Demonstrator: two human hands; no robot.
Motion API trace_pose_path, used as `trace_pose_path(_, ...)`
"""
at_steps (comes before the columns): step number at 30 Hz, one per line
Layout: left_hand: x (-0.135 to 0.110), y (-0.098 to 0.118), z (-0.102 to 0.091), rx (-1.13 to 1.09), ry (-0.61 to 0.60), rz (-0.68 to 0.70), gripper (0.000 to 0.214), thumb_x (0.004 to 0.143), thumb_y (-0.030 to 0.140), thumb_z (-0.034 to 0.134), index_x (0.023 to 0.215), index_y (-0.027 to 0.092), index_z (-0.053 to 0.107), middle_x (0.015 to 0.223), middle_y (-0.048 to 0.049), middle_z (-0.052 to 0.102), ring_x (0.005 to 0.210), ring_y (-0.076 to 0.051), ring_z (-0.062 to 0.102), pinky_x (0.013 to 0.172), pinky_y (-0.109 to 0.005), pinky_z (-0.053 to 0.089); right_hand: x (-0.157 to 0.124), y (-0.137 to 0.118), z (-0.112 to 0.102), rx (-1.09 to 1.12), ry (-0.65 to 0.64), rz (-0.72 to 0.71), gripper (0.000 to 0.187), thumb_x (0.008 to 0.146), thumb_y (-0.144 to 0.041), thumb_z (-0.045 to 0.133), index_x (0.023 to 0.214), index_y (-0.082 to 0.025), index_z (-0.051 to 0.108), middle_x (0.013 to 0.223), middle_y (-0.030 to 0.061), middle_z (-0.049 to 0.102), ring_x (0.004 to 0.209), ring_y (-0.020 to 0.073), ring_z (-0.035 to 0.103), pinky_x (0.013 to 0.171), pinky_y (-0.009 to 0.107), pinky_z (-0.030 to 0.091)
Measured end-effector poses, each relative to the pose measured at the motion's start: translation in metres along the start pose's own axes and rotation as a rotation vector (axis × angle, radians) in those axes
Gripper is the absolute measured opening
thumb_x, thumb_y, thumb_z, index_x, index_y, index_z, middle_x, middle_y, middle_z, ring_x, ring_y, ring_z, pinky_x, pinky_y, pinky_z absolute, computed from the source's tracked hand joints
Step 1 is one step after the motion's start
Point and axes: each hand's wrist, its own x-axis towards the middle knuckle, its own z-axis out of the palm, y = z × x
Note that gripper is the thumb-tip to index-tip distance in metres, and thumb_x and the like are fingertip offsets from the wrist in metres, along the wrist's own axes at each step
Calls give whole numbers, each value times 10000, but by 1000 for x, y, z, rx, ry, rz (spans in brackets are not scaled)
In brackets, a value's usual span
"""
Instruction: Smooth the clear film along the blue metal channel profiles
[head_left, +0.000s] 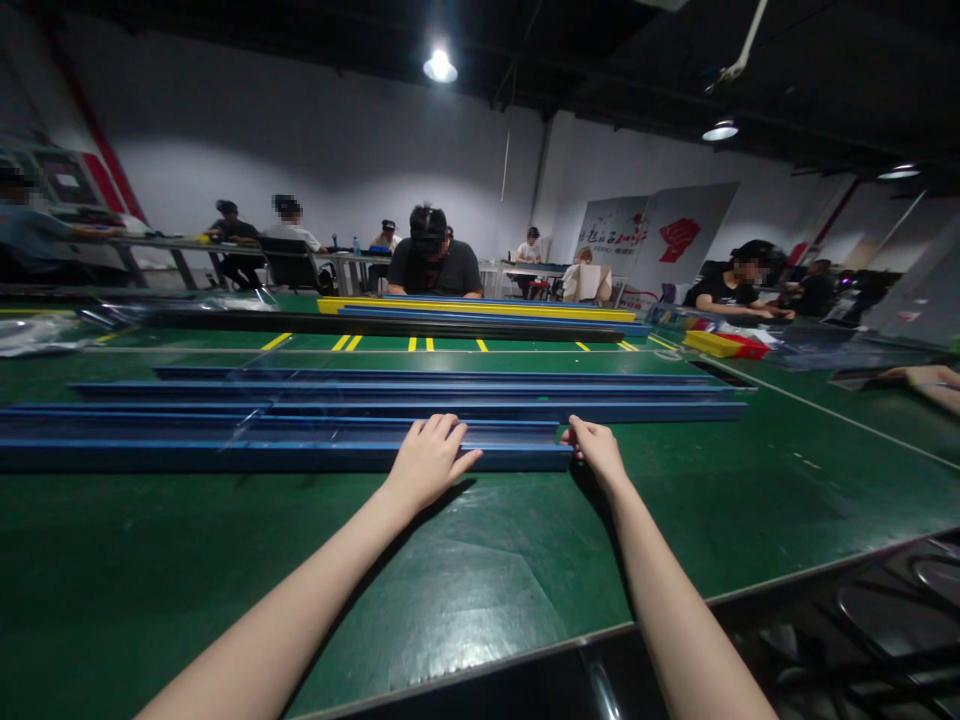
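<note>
A long blue channel [517,458] with raised side walls lies across the green table in front of me. My left hand [431,462] is laid over it a little in from its right end. Its fingers reach the far wall and its thumb is by the near wall, so the hand grips the channel from above. At that right end is my right hand [592,447], its fingers curled and pinched together close to the channel's tip. Whatever those fingertips hold is too small or hidden to make out. Behind, more blue channels [645,411] lie roughly parallel.
Farther back are a black strip [420,324] and a yellow strip [487,307]. Clear plastic wrap [37,335] lies at left; yellow and red bins [712,344] stand at right. A co-worker [435,255] sits opposite; another person's hand [926,377] shows at the right edge.
</note>
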Motion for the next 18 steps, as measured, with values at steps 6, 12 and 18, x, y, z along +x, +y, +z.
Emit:
trace_pose_path(6, -1, 2, 1, -12, 19, 25, 389, 868, 444, 324, 1071, 180, 526, 1112, -86, 547, 1016, -209, 464, 806, -323, 362, 0, 0, 0, 222, -127, -36, 334, 609, -489, 540, 555, -159, 548, 567, 32, 587, 488, 91, 480, 427, 193, 347)
trace_pose_path(12, -1, 4, 2, -32, 6, 76, 385, 869, 425, 341, 1123, 182, 498, 1144, -80, 538, 1039, -211, 455, 830, -324, 348, -6, -5, -3, 236, -196, -95, 300, 589, -453, 591, 561, -158, 547, 562, -1, 551, 508, 71, 445, 441, 172, 333)
trace_pose_path(18, -2, 5, 4, -17, -11, 125, 309, 881, 343, 344, 1098, 190, 502, 1126, -77, 547, 1017, -209, 470, 805, -330, 357, -5, -5, -3, 213, -218, -80, 293, 603, -441, 590, 569, -152, 559, 575, 2, 549, 512, 66, 434, 433, 167, 319)
